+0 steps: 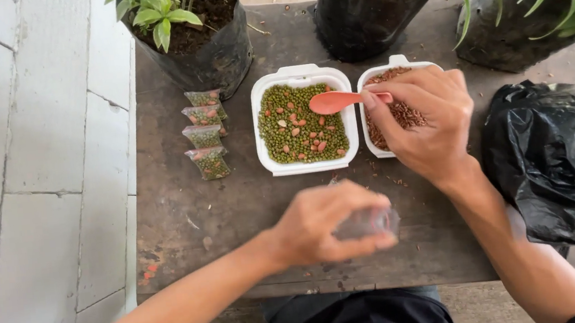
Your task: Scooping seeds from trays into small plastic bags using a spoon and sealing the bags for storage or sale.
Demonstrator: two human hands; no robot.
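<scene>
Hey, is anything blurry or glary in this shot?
Head view: soft, even daylight with no hard shadows; the left hand and its clear bag are motion-blurred; the right hand, spoon and trays are sharp; faint sheen on the black bag.

Along the far edge of your counter (235,202) stand three black grow bags: the left bag (208,52) carries a small leafy plant (154,8), the middle bag (365,18) and the right bag (515,27) carry long, narrow green leaves. To your right lies a crumpled black plastic bag (561,161). Just below the left bag you have four small filled packets (205,134) laid in a column. Pale paving (25,175) runs along your left.
</scene>
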